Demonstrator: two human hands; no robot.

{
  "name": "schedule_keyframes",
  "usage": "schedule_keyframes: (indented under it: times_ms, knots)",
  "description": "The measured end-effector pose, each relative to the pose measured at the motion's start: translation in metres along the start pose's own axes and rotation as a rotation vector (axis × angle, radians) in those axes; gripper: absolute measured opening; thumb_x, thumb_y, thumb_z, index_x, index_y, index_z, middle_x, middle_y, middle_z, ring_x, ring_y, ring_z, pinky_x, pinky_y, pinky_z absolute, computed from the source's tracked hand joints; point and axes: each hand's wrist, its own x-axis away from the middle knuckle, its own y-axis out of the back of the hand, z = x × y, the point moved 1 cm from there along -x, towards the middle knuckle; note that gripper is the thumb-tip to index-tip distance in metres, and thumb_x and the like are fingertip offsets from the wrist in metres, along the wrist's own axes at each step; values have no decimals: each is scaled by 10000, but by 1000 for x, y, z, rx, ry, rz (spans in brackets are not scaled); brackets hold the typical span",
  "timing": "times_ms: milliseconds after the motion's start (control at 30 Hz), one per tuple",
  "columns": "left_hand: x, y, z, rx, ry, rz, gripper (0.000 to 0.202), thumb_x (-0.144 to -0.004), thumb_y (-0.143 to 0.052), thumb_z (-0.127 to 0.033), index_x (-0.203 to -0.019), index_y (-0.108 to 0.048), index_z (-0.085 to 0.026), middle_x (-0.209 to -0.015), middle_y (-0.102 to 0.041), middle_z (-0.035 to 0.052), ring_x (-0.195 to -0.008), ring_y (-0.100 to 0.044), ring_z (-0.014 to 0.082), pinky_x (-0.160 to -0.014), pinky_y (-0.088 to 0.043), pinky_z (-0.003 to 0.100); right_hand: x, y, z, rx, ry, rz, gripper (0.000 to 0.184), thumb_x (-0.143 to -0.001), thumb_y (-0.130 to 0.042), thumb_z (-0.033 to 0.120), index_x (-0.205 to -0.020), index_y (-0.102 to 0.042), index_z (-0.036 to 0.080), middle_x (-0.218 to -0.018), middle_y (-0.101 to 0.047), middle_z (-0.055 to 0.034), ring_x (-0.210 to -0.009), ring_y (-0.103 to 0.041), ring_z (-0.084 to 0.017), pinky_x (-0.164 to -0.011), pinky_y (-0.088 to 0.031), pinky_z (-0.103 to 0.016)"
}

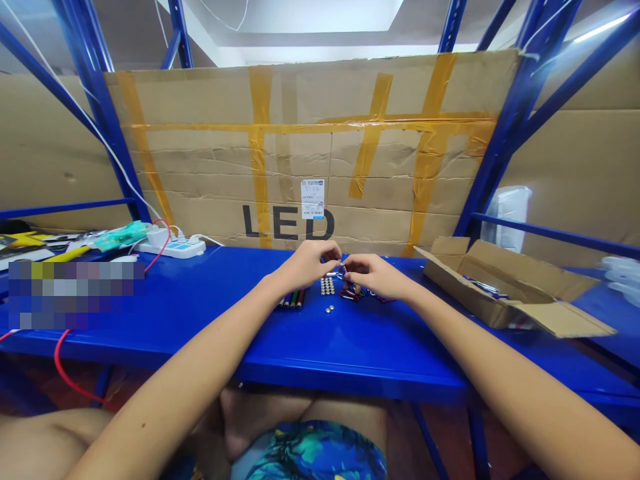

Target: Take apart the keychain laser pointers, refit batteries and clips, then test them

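Both my hands meet at the far middle of the blue table point(200, 313). My left hand point(307, 261) and my right hand point(374, 273) are closed, pinching together a small red-and-silver part point(342, 269) between their fingertips. Just below them lies a tight cluster of small silver button cells point(327, 286), with two loose cells point(330, 309) nearer me. A row of thin coloured tubes point(294, 299) lies under my left wrist. A small heap of red and blue clip-like parts point(353, 293) sits under my right hand.
An open cardboard box point(505, 287) lies at the right. A white power strip point(173, 248) with a red wire point(65, 370) sits at the back left beside tools. Taped cardboard marked LED point(310, 153) walls the back between blue rack posts. A white bag point(510, 213) stands behind the box.
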Motion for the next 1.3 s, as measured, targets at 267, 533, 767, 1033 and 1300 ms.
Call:
schedule_keyframes:
  times_ms: [267, 533, 767, 1033, 1300]
  knots:
    - [1, 1, -10, -53, -68, 60, 176, -810, -535, -154, -937, -658, -156, -833, -693, 21, -759, -618, 119, -705, -463, 246, -2, 2, -1, -62, 39, -44, 118, -748, -578, 252, -833, -595, 172, -741, -637, -4, -638, -605, -149, -672, -492, -308]
    - [7, 9, -8, -72, 71, 401, 154, -768, -542, -185, -839, -678, -169, -756, -675, 1, -677, -586, 116, -626, -419, 232, -4, 6, -9, 197, 103, -140, 200, -658, -491, 120, -802, -618, 176, -805, -651, -19, -756, -577, -161, -707, -461, -286]
    - [13, -6, -20, -237, 126, 675, 169, -723, -634, -328, -820, -697, -206, -786, -680, 18, -666, -572, 149, -568, -379, 253, -4, 5, -8, 247, 85, -162, 204, -664, -487, 119, -808, -618, 182, -844, -659, -29, -780, -599, -167, -742, -477, -294]
    - [12, -14, -23, -246, 127, 697, 115, -714, -580, -173, -804, -648, -196, -782, -656, 16, -654, -555, 142, -546, -366, 247, -3, 3, -7, 260, 97, -147, 177, -666, -492, 119, -786, -604, 183, -834, -654, -28, -772, -600, -170, -727, -473, -294]
    - [5, -5, -13, -92, 62, 367, 92, -771, -569, -153, -846, -623, -157, -748, -632, 9, -670, -559, 121, -601, -401, 232, -3, 4, -4, 266, 81, -154, 140, -712, -500, 159, -801, -606, 177, -815, -661, -30, -759, -575, -169, -707, -445, -287]
